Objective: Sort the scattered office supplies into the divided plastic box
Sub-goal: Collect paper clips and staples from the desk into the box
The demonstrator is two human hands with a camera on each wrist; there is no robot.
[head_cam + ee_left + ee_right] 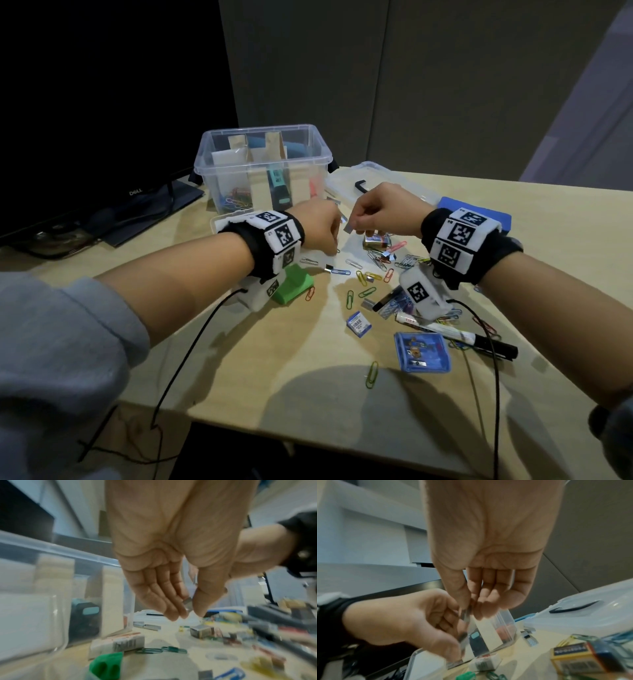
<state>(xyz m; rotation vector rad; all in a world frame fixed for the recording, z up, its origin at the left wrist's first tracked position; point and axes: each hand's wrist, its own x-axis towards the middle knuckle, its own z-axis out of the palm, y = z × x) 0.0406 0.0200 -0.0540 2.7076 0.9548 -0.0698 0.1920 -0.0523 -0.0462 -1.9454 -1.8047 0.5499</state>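
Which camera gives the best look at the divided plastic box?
The head view: the whole divided plastic box shows, open, with dividers and paper clips inside. The left wrist view shows only its blurred near wall; the right wrist view only a corner behind the left hand.

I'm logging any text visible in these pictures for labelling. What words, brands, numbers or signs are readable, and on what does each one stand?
"DELL": on the dark monitor's lower bezel, head view.
Wristband markers: black-and-white square codes, no words.
Small blue-and-white box: barcode label, too small to read.
Yellow box: print blurred.
White marker pen: red print, unreadable.
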